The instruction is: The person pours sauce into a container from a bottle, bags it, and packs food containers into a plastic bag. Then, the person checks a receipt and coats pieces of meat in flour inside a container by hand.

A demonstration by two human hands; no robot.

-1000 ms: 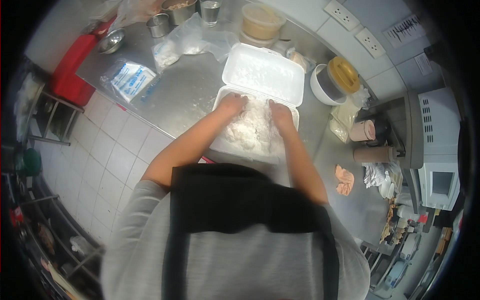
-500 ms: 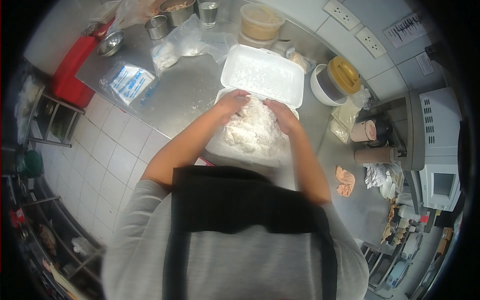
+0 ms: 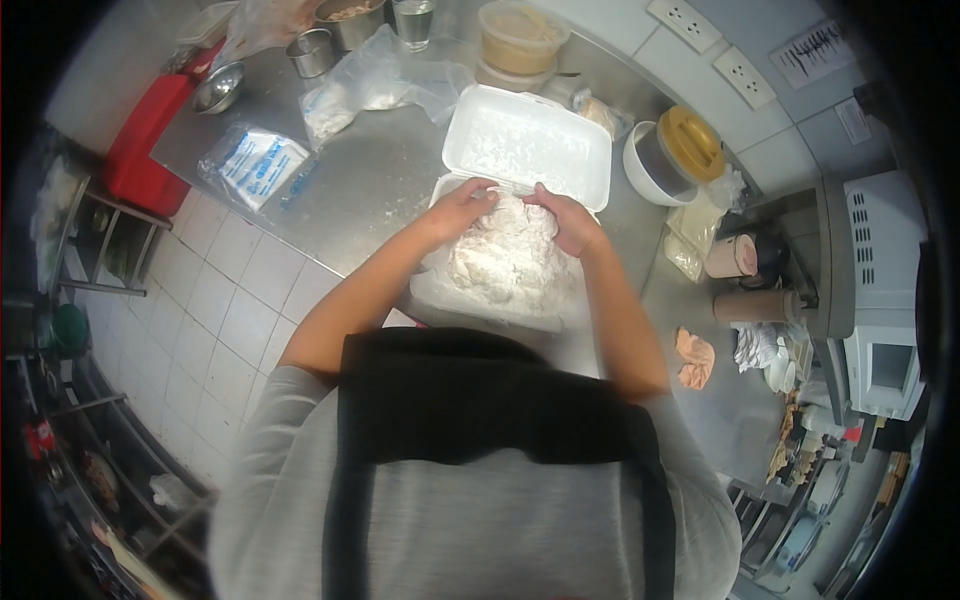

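Note:
A white foam box (image 3: 577,155) lies open on the steel counter, its lid tipped back and dusted with white powder. Inside is a heap of flour-like powder (image 3: 500,275) with lumpy coated pieces in it. At the far end of the heap, my left hand (image 3: 465,208) and my right hand (image 3: 568,222) face each other, fingers curled in. Between them they grip a flour-coated piece (image 3: 512,213), whose kind the powder hides. Some fingertips are hidden behind the piece and in the powder.
On the steel counter (image 3: 385,165) are a blue-printed packet (image 3: 260,165), a bag of white powder (image 3: 345,100), a metal bowl (image 3: 218,88), and a glass of water (image 3: 413,25). Lidded tubs (image 3: 520,40) stand behind the box. To the right are a white bowl (image 3: 645,175) and a crumpled cloth (image 3: 694,358).
Both hands stay at the far end of the box. My right thumb and fingers have shifted slightly, and the powdered piece between the hands has moved a little. The view has shifted slightly.

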